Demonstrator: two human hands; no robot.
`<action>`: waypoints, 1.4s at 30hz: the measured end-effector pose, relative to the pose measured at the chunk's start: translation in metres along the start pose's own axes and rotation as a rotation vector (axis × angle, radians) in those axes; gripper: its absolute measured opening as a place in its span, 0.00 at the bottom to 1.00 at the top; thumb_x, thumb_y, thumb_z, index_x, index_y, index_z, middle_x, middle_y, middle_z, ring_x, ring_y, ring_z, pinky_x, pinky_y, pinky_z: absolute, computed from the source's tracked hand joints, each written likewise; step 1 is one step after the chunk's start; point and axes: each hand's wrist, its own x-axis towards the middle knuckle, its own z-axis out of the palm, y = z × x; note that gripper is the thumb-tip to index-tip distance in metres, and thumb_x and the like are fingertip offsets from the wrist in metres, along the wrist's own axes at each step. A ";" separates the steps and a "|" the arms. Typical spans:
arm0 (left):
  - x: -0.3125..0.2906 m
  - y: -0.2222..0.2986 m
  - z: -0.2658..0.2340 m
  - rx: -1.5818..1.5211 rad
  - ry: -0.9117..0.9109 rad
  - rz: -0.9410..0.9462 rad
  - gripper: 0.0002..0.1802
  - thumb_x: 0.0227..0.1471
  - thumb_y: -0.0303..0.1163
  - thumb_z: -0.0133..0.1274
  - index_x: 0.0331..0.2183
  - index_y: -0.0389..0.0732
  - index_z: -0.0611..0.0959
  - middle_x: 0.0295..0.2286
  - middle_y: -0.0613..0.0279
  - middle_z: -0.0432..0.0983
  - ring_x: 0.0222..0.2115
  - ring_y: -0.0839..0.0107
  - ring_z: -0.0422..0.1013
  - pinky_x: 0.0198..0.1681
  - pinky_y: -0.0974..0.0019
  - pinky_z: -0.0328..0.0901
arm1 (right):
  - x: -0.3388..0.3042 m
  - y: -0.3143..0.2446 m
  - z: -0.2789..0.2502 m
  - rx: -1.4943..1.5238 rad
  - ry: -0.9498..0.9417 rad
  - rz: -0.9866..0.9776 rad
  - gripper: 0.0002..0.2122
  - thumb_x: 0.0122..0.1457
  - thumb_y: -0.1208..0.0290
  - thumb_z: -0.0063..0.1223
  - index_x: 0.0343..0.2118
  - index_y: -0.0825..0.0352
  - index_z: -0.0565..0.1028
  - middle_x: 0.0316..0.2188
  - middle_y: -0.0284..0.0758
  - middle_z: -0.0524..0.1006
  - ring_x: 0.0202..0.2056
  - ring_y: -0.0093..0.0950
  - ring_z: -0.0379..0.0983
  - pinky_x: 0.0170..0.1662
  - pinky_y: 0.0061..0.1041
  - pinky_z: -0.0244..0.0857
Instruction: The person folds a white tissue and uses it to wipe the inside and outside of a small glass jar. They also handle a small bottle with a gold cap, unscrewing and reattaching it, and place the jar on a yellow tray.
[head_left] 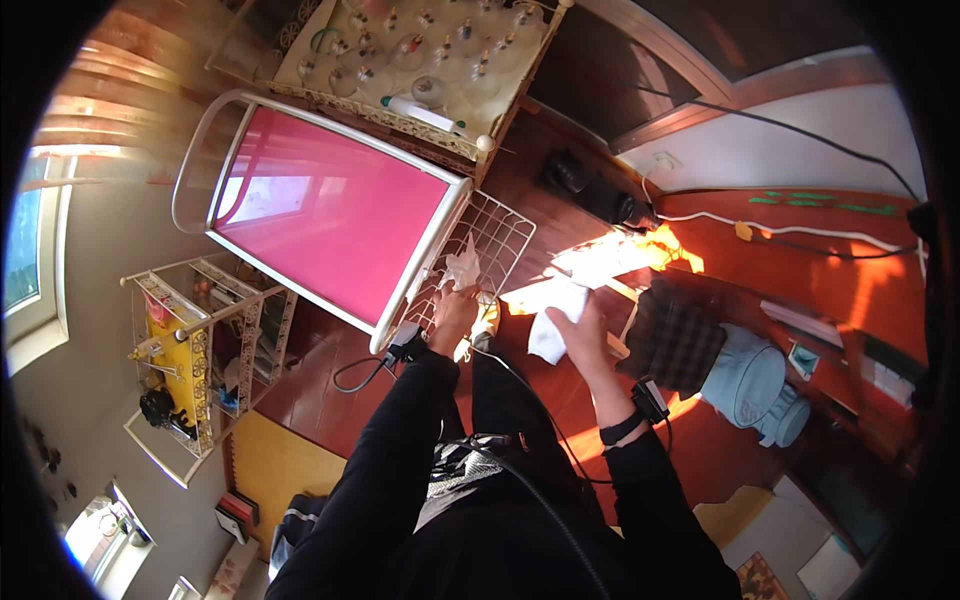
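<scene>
Right hand (588, 337) pinching soft white cloth (545, 338); left hand (455, 310) half-curled, hold unclear, by white wire basket (507, 209) at left: best ease past wires.

one head-worn fisheye view looks steeply down from close above the left hand (455, 312) and right hand (584, 332), taking in a pink-topped cart (335, 205) at front left and the floor (312, 385).

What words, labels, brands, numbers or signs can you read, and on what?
None can be read.
Green marks on the glossy red-brown wooden surface: too blurred.
White tube-shaped bottle with green ends: any print too small.
White folded sheet in the right hand: no readable text.
</scene>
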 end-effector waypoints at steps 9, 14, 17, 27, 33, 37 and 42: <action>0.014 -0.024 0.035 0.010 0.030 -0.111 0.38 0.57 0.43 0.54 0.64 0.36 0.68 0.67 0.53 0.55 0.66 0.46 0.54 0.66 0.48 0.57 | 0.057 -0.062 0.078 -0.077 -0.116 -0.164 0.36 0.54 0.75 0.61 0.65 0.71 0.57 0.47 0.56 0.78 0.49 0.50 0.78 0.53 0.40 0.72; -0.008 -0.033 0.017 -0.221 -0.067 -0.040 0.38 0.56 0.45 0.58 0.60 0.30 0.72 0.63 0.41 0.60 0.63 0.46 0.60 0.65 0.55 0.58 | 0.094 -0.068 0.128 -0.173 -0.186 0.069 0.37 0.54 0.78 0.62 0.65 0.73 0.55 0.48 0.61 0.77 0.52 0.53 0.75 0.56 0.42 0.69; -0.048 -0.018 -0.006 -0.397 0.013 0.036 0.30 0.58 0.47 0.58 0.51 0.30 0.80 0.55 0.40 0.68 0.54 0.48 0.68 0.56 0.54 0.66 | 0.111 -0.064 0.148 -0.153 -0.166 0.173 0.39 0.54 0.80 0.61 0.67 0.76 0.51 0.56 0.63 0.71 0.56 0.53 0.72 0.60 0.40 0.66; -0.216 0.046 -0.118 -0.939 -0.162 0.382 0.31 0.59 0.39 0.62 0.57 0.29 0.75 0.55 0.54 0.70 0.46 0.68 0.75 0.52 0.65 0.68 | 0.030 -0.086 0.042 0.481 -0.641 0.245 0.35 0.65 0.38 0.46 0.61 0.66 0.69 0.55 0.43 0.78 0.58 0.38 0.73 0.58 0.43 0.67; -0.265 0.028 -0.162 -1.609 -0.375 0.421 0.26 0.59 0.39 0.61 0.54 0.33 0.77 0.36 0.60 0.81 0.38 0.75 0.74 0.49 0.68 0.69 | -0.026 -0.164 0.015 0.969 -1.158 0.133 0.38 0.66 0.36 0.43 0.68 0.63 0.61 0.55 0.39 0.76 0.55 0.34 0.75 0.56 0.40 0.71; -0.285 0.015 -0.167 -1.588 -0.226 0.541 0.26 0.60 0.40 0.60 0.53 0.32 0.78 0.40 0.63 0.80 0.40 0.75 0.75 0.50 0.67 0.69 | -0.071 -0.213 0.033 0.782 -0.856 -0.139 0.18 0.63 0.74 0.60 0.56 0.67 0.75 0.47 0.31 0.80 0.47 0.20 0.77 0.51 0.23 0.70; -0.308 -0.004 -0.176 -1.389 0.242 0.473 0.16 0.60 0.33 0.61 0.47 0.35 0.84 0.36 0.65 0.83 0.33 0.80 0.77 0.36 0.72 0.70 | -0.125 -0.238 0.059 0.683 -0.737 -0.361 0.11 0.64 0.77 0.59 0.49 0.71 0.77 0.40 0.30 0.82 0.41 0.14 0.75 0.44 0.18 0.70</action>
